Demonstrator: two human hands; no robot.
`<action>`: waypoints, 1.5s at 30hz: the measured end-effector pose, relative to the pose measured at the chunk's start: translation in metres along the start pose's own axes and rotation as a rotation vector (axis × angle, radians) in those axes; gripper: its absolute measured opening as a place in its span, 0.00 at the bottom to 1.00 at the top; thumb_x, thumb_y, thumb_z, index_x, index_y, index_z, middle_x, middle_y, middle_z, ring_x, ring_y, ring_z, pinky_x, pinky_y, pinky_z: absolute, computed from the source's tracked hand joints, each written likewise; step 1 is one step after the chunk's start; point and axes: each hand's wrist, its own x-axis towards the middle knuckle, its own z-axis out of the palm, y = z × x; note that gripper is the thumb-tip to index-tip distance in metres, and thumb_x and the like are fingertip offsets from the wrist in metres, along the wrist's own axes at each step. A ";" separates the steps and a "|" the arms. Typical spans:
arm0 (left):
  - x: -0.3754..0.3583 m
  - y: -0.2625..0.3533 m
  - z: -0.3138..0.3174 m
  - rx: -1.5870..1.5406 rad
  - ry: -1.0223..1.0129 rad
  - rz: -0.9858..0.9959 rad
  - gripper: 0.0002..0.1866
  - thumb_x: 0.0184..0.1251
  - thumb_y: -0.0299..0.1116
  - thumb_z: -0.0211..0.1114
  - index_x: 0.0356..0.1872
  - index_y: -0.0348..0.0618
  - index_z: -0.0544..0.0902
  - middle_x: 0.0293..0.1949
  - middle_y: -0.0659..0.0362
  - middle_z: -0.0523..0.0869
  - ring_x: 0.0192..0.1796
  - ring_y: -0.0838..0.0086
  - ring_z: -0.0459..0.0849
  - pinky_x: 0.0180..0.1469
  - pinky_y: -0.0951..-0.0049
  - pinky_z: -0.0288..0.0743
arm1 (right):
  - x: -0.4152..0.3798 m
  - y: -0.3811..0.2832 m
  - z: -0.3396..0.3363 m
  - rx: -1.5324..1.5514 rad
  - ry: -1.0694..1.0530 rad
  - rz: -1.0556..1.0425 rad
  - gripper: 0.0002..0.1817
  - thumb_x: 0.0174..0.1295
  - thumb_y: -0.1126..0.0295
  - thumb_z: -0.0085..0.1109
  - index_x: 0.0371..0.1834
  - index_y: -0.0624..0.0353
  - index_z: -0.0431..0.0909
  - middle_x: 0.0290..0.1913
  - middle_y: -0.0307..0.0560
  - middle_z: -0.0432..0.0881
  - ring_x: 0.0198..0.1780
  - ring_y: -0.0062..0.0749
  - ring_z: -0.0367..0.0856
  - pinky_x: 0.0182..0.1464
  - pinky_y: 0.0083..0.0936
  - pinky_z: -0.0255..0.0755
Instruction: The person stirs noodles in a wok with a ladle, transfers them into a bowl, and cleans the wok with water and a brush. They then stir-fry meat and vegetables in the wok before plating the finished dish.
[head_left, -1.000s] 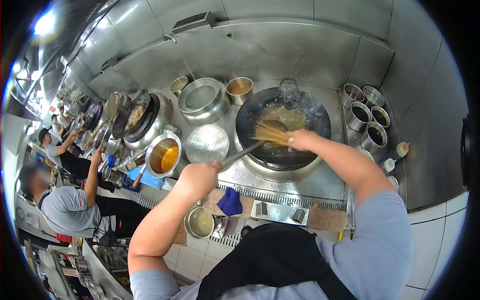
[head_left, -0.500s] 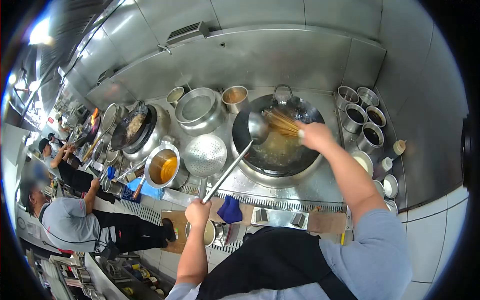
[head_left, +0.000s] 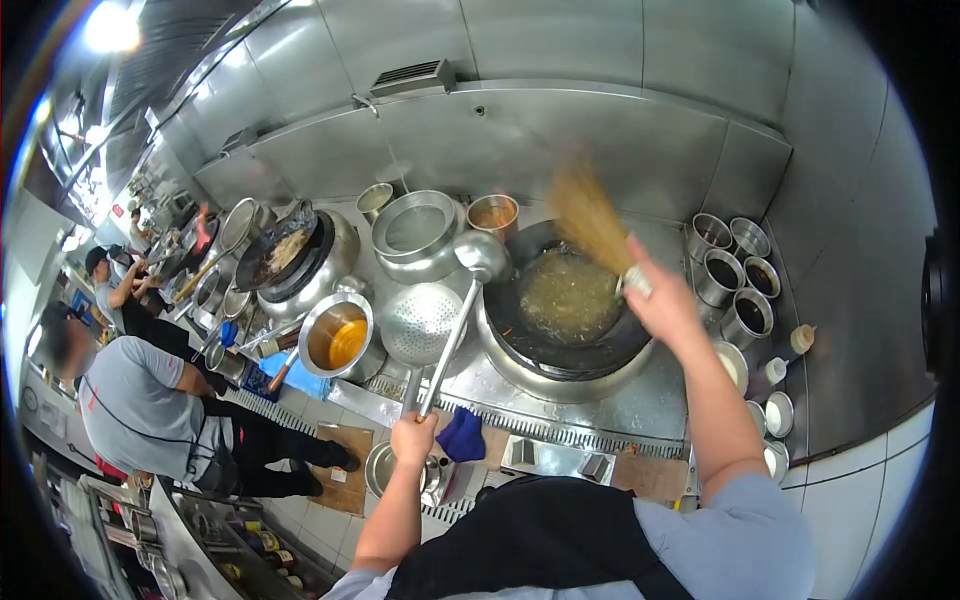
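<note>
My left hand (head_left: pixel 413 437) is closed around the long handle of a steel ladle (head_left: pixel 482 256), whose bowl hovers at the wok's left rim. Beside that handle lies a perforated skimmer (head_left: pixel 421 324), its own handle reaching close to my left hand. In my right hand (head_left: pixel 662 298) is a bamboo wok brush (head_left: pixel 590 215), gripped at its bound end and blurred by motion, bristles pointing up and left over the wok's far side. Below it, the black wok (head_left: pixel 540 346) sits on the burner with cloudy, bubbly liquid (head_left: pixel 570 296) in it.
Steel pots of dark sauce (head_left: pixel 748 315) and squeeze bottles (head_left: pixel 802 339) line the right wall. To the left stand a pot of orange liquid (head_left: pixel 346 343), a strainer-topped pot (head_left: pixel 414 228) and a second wok (head_left: pixel 285 252). A blue cloth (head_left: pixel 461 436) lies at the front edge. Co-workers (head_left: pixel 150 400) stand at left.
The ladle has swung left from over the wok to its rim. The brush has lifted out of the wok's middle, bristles now higher. The view has shifted slightly.
</note>
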 end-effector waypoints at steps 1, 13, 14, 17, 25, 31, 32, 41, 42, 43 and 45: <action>-0.002 -0.006 0.000 0.008 -0.005 0.004 0.21 0.48 0.51 0.64 0.27 0.39 0.84 0.25 0.45 0.84 0.33 0.51 0.84 0.38 0.57 0.76 | 0.008 -0.008 -0.016 0.279 0.174 -0.064 0.41 0.57 0.63 0.60 0.74 0.34 0.52 0.46 0.59 0.82 0.44 0.51 0.82 0.46 0.38 0.75; -0.016 0.001 -0.002 -0.642 -0.204 -0.112 0.18 0.53 0.41 0.69 0.20 0.34 0.78 0.14 0.60 0.75 0.18 0.76 0.73 0.23 0.71 0.67 | -0.009 -0.010 0.016 -0.157 -0.353 0.068 0.40 0.50 0.65 0.60 0.71 0.44 0.59 0.40 0.58 0.82 0.44 0.52 0.81 0.47 0.41 0.75; -0.018 -0.006 -0.007 -0.630 -0.200 -0.137 0.18 0.53 0.41 0.69 0.20 0.34 0.78 0.14 0.60 0.75 0.18 0.76 0.73 0.23 0.71 0.67 | -0.010 -0.015 -0.003 -0.243 -0.309 -0.053 0.37 0.51 0.65 0.60 0.69 0.44 0.62 0.43 0.57 0.81 0.44 0.51 0.81 0.46 0.41 0.76; -0.019 -0.016 -0.022 -0.394 0.135 0.098 0.17 0.56 0.39 0.67 0.26 0.31 0.77 0.18 0.52 0.78 0.20 0.66 0.77 0.27 0.65 0.70 | -0.020 -0.059 -0.042 -0.557 -0.298 -0.172 0.28 0.57 0.64 0.57 0.63 0.52 0.71 0.41 0.54 0.82 0.40 0.46 0.82 0.43 0.40 0.76; -0.047 -0.021 -0.043 -0.109 -0.047 0.027 0.14 0.56 0.37 0.65 0.31 0.31 0.80 0.26 0.40 0.82 0.34 0.47 0.83 0.38 0.56 0.75 | 0.088 -0.045 0.171 -0.011 -0.254 0.215 0.14 0.58 0.64 0.54 0.39 0.61 0.83 0.42 0.58 0.83 0.46 0.49 0.83 0.48 0.43 0.76; -0.066 -0.039 -0.041 0.063 -0.090 -0.101 0.15 0.60 0.41 0.61 0.33 0.36 0.80 0.30 0.42 0.84 0.37 0.46 0.83 0.43 0.51 0.76 | 0.038 -0.088 0.073 -0.347 -0.722 -0.313 0.16 0.53 0.60 0.60 0.42 0.55 0.83 0.45 0.55 0.83 0.49 0.46 0.81 0.51 0.40 0.75; -0.068 -0.044 -0.039 0.072 -0.105 -0.119 0.15 0.60 0.41 0.61 0.33 0.36 0.80 0.30 0.42 0.84 0.36 0.47 0.84 0.43 0.51 0.76 | 0.036 -0.100 0.050 -0.380 -0.810 -0.301 0.17 0.53 0.60 0.59 0.42 0.56 0.83 0.45 0.55 0.83 0.50 0.47 0.81 0.51 0.40 0.75; -0.050 -0.054 -0.019 0.152 -0.046 0.008 0.13 0.59 0.39 0.62 0.32 0.37 0.79 0.31 0.45 0.84 0.34 0.50 0.84 0.40 0.53 0.78 | 0.117 -0.078 0.157 -0.288 -0.475 0.197 0.18 0.56 0.59 0.58 0.42 0.62 0.83 0.48 0.60 0.82 0.51 0.50 0.80 0.54 0.38 0.73; -0.049 -0.055 -0.021 0.177 -0.069 0.032 0.13 0.59 0.39 0.61 0.33 0.37 0.78 0.31 0.45 0.84 0.34 0.50 0.84 0.39 0.54 0.78 | 0.100 -0.096 0.143 -0.399 -0.581 0.058 0.18 0.56 0.59 0.58 0.41 0.63 0.83 0.47 0.61 0.82 0.51 0.50 0.80 0.54 0.40 0.73; -0.047 -0.058 -0.019 0.166 -0.059 0.014 0.13 0.59 0.39 0.61 0.33 0.37 0.78 0.31 0.45 0.84 0.34 0.50 0.84 0.39 0.54 0.78 | 0.082 -0.110 0.125 -0.512 -0.689 -0.089 0.18 0.56 0.60 0.59 0.40 0.64 0.83 0.47 0.62 0.82 0.51 0.51 0.81 0.54 0.41 0.74; -0.050 -0.066 -0.015 0.149 -0.098 0.026 0.13 0.60 0.39 0.60 0.34 0.37 0.77 0.32 0.45 0.84 0.35 0.51 0.84 0.38 0.55 0.78 | 0.067 -0.120 0.118 -0.705 -0.768 -0.143 0.17 0.57 0.61 0.59 0.40 0.64 0.83 0.45 0.61 0.83 0.50 0.51 0.81 0.53 0.41 0.74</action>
